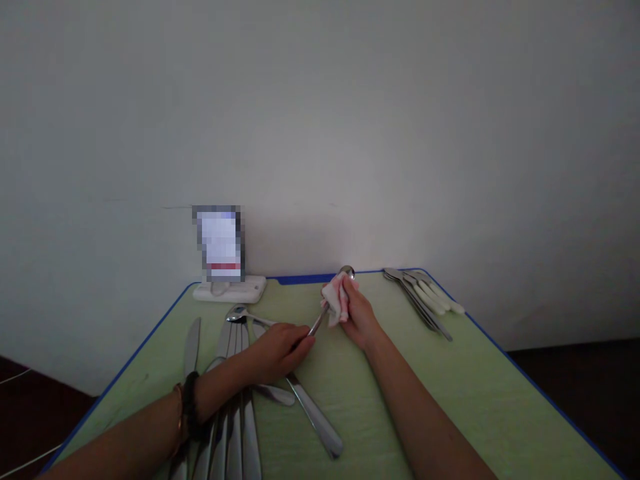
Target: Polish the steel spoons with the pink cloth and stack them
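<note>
My left hand is closed around the handle end of a metal spoon, which points up and away to the right. Near the spoon's bowl, my right hand grips a pink and white cloth wrapped about the upper handle. The bowl's tip shows above the cloth; the rest of it is covered. Beneath and beside my left forearm lie several metal knives and another spoon. One long metal utensil handle slants toward me, its far end hidden by my left hand.
A lit, blurred phone stands on a white holder at the back left. Several metal forks and white-handled utensils lie at the back right. The green table has a blue edge and meets a grey wall.
</note>
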`<state>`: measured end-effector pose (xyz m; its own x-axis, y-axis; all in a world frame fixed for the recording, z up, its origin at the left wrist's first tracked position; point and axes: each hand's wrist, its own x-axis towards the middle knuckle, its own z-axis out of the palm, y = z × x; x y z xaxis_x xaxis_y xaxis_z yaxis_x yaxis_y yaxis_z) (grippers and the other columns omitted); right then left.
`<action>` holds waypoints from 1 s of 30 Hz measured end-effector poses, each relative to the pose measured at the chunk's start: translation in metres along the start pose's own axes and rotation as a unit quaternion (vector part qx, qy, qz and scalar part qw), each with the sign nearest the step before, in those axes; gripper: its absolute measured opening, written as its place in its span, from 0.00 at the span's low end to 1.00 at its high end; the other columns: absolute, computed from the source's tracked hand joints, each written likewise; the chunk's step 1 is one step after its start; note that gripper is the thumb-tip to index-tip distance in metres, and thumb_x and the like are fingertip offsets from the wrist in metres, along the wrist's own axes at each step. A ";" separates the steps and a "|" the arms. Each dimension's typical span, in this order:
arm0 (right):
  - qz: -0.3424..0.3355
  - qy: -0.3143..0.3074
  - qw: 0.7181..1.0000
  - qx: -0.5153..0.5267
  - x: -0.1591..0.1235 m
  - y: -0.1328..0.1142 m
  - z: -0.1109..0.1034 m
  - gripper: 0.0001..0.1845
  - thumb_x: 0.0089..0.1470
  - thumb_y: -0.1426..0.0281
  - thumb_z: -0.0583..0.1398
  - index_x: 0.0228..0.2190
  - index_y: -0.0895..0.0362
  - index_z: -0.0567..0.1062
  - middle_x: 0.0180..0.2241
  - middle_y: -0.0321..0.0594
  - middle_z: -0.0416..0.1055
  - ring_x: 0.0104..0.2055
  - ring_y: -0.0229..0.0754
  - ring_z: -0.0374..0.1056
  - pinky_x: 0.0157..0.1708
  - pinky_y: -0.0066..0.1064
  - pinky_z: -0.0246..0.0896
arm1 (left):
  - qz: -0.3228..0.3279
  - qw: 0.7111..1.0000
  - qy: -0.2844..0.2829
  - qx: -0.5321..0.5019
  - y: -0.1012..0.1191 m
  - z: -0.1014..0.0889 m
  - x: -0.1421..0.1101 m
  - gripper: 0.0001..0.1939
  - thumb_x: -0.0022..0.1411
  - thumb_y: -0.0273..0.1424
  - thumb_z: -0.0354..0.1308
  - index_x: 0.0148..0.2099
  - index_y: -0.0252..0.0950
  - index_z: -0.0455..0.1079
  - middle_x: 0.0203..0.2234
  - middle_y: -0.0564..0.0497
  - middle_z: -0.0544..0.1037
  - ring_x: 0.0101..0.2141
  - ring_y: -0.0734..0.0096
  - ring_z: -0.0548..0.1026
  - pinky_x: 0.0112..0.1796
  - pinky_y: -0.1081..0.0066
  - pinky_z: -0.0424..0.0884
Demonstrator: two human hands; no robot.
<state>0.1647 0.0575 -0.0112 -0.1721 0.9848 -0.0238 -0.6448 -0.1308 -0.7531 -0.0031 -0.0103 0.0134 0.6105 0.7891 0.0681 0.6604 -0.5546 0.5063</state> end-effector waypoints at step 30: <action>-0.077 0.110 0.989 -0.061 0.014 0.007 0.000 0.10 0.42 0.69 0.62 0.31 0.57 0.72 0.31 0.39 0.77 0.27 0.37 0.71 0.25 0.25 0.64 | -0.046 0.998 -0.007 -0.036 -0.005 0.006 0.000 0.16 0.65 0.39 0.40 0.26 0.38 0.54 0.19 0.57 0.61 0.22 0.74 0.61 0.26 0.74 0.56</action>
<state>0.1578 0.0705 -0.0162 0.0971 0.9947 -0.0347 -0.5540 0.0251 -0.8322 -0.0037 -0.0086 0.0057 0.5549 0.8319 0.0075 0.6809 -0.4594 0.5704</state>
